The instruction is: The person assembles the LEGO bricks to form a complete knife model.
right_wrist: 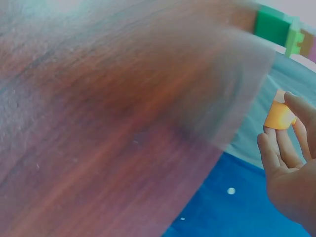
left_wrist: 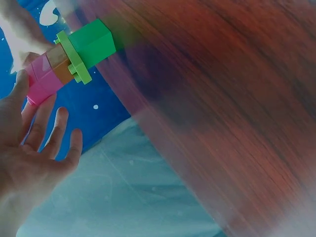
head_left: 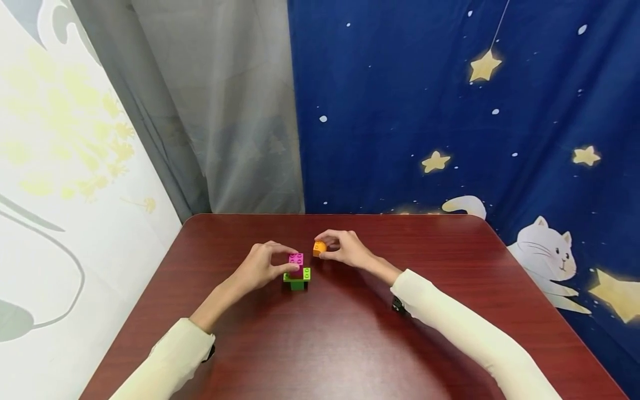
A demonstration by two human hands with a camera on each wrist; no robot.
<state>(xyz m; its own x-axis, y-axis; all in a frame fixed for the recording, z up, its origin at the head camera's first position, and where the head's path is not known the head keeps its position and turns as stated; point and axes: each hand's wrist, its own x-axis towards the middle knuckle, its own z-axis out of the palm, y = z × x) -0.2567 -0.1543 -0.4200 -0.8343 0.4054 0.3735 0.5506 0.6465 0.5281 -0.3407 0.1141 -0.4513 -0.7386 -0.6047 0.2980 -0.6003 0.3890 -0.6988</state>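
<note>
Near the middle of the table stands a stack of toy building bricks. At its foot is a dark green block (left_wrist: pixel 93 43), then a lime green plate (left_wrist: pixel 74 57), a brown brick (left_wrist: pixel 60 64) and a pink brick (left_wrist: pixel 43 81) on top. My left hand (head_left: pixel 258 265) pinches the pink brick between thumb and fingers, its other fingers spread in the left wrist view. To the right of the stack and a little farther back, my right hand (head_left: pixel 345 248) holds a small orange brick (right_wrist: pixel 280 114) with one curved side, gripped by thumb and fingertips apart from the stack.
The dark red wooden table (head_left: pixel 320 344) has rounded far corners. Behind it hang a grey curtain (head_left: pixel 245 111) and a blue curtain (head_left: pixel 390 111) with stars and a cat. A pale patterned cloth (head_left: pixel 60 222) hangs at the left.
</note>
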